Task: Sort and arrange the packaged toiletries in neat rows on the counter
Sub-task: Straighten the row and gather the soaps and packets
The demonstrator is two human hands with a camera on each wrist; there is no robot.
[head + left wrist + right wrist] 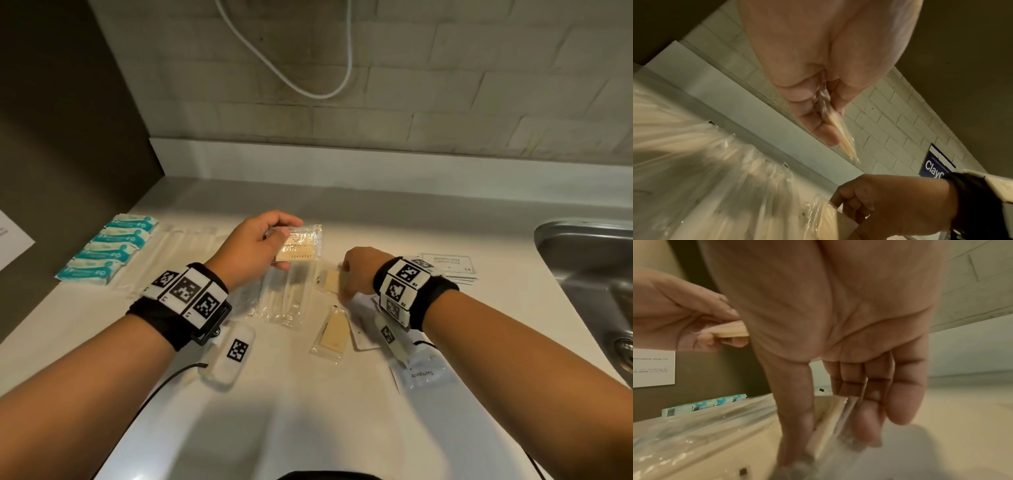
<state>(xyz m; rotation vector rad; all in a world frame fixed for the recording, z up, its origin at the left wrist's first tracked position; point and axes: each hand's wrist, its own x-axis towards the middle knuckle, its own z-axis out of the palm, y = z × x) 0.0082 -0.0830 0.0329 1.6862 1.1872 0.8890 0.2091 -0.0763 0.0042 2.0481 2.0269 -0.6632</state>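
Head view showed, nearest the person, a white toothpaste sachet (423, 375) lying flat by the right forearm, apart from any row and, in my judgement, unsorted. Just beyond it a clear-wrapped tan comb packet (333, 334) lay tilted on the counter (274, 404), another likely stray. The right hand (358, 277) reached down with thumb and fingers pinching a second tan packet (331, 281) at its edge; the right wrist view showed the clear film between thumb and fingers, probably a lift to carry it to its kind. Left of that, long clear sleeves (287, 301) lay side by side, their contents pale and hard to name. The left hand (255, 248) held a small clear packet (301, 245) of tan contents above the counter, thumb on top and fingers beneath, likely kept aloft while its place was chosen. Farther left, teal-and-white packets (109, 248) sat in a neat overlapping column near the dark side wall, with pale sleeves (171, 253) lined up beside them. At the far right, shampoo-with-conditioner sachets (448, 265) were stacked near the steel sink (582, 246).
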